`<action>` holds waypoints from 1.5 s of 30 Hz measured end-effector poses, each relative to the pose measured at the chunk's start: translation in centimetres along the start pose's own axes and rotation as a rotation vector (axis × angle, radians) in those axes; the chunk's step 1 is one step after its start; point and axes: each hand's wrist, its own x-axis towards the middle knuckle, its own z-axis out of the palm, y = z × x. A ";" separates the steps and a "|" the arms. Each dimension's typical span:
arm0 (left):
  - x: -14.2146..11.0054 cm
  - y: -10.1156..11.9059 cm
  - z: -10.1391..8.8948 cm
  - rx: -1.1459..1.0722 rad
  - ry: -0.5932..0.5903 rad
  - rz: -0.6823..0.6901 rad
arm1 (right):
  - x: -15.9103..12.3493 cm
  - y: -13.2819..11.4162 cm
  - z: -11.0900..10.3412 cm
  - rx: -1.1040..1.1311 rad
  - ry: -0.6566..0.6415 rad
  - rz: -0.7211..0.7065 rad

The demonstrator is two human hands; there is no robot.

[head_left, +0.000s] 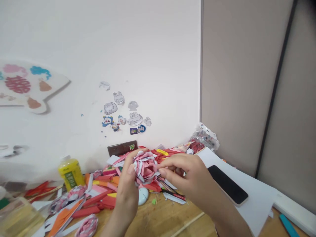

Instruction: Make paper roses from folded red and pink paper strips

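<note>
Two surfaces back my view: a white wall (pixel 160 49) dotted with cartoon cut-outs (pixel 134 118), and a smooth grey panel (pixel 237 82) to its right. Below, I look down on a wood-grained table (pixel 160 214), heaped with flat, straight-edged paper strips (pixel 86 210) in red, pink and orange. A glossy dark phone (pixel 228 185) lies on a white sheet (pixel 258 197) at right; a yellow bottle (pixel 71 174) stands at left. The paper flower (pixel 145 168) is held up above the table's middle — a rounded ball of crinkled, overlapping pink-and-white petals. From here I see the left hand (pixel 127 187) curled round its left side, gripping it. The right hand (pixel 190 174) has thumb and forefinger nearly together at its right edge — whether they pinch a petal, I cannot tell.
</note>
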 end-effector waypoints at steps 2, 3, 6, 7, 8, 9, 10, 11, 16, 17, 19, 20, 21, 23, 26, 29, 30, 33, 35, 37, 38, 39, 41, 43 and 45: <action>0.1 0.2 0.1 0.015 0.006 0.031 | 0.0 0.2 0.1 -0.082 0.057 -0.089; 0.1 0.2 0.1 0.033 0.003 0.047 | 0.0 0.3 0.2 -0.125 0.081 -0.140; 0.0 0.1 -0.1 0.065 -0.032 0.060 | 0.0 0.8 0.8 -0.270 0.156 -0.265; -0.1 0.0 -0.2 0.065 -0.042 0.057 | 0.0 0.9 1.0 -0.316 0.162 -0.300; -0.2 0.0 -0.3 0.062 -0.051 0.050 | 0.0 1.0 1.1 -0.352 0.161 -0.335; -0.2 -0.1 -0.4 0.058 -0.059 0.041 | -0.1 1.0 1.2 -0.377 0.153 -0.366; -0.3 -0.1 -0.4 0.057 -0.066 0.033 | -0.1 1.1 1.3 -0.393 0.147 -0.397; -0.3 -0.1 -0.5 0.062 -0.071 0.028 | -0.1 1.1 1.3 -0.404 0.148 -0.422; -0.6 0.2 -0.5 0.108 -0.092 0.050 | -0.1 1.0 1.4 -0.440 0.205 -0.430; -0.6 0.2 -0.5 0.108 -0.096 0.055 | 0.0 0.9 1.4 -0.444 0.214 -0.430; -0.7 0.2 -0.5 0.093 -0.105 0.061 | 0.0 0.8 1.5 -0.453 0.226 -0.434; -0.7 0.2 -0.5 0.088 -0.107 0.062 | 0.1 0.7 1.5 -0.459 0.230 -0.439; -0.7 0.2 -0.5 0.087 -0.106 0.064 | 0.1 0.7 1.6 -0.467 0.235 -0.447; -0.8 0.2 -0.5 0.095 -0.098 0.071 | 0.1 0.6 1.6 -0.489 0.249 -0.473; -0.9 0.3 -0.6 0.114 -0.081 0.071 | 0.0 0.6 1.7 -0.528 0.267 -0.523; -0.9 0.4 -0.6 0.104 -0.080 0.067 | 0.0 0.5 1.6 -0.535 0.259 -0.552; -0.8 0.4 -0.6 0.099 -0.085 0.070 | 0.0 0.5 1.6 -0.537 0.250 -0.559; -0.7 0.3 -0.6 0.107 -0.104 0.059 | 0.1 0.4 1.5 -0.572 0.236 -0.578; -0.7 0.3 -0.7 0.113 -0.103 0.040 | 0.2 0.4 1.5 -0.578 0.248 -0.582; -0.8 0.2 -0.8 0.111 -0.104 0.028 | 0.2 0.5 1.5 -0.555 0.259 -0.576; -0.8 0.2 -0.9 0.107 -0.107 0.029 | 0.2 0.5 1.5 -0.540 0.259 -0.574; -0.8 0.2 -0.9 0.104 -0.113 0.031 | 0.2 0.5 1.6 -0.525 0.256 -0.574; -0.8 0.3 -0.9 0.105 -0.127 0.035 | 0.2 0.6 1.6 -0.496 0.247 -0.580; -0.7 0.6 -0.8 0.139 -0.123 0.030 | 0.2 0.8 1.7 -0.468 0.240 -0.583; -0.5 0.8 -0.7 0.205 -0.102 0.023 | 0.2 1.0 1.8 -0.457 0.244 -0.571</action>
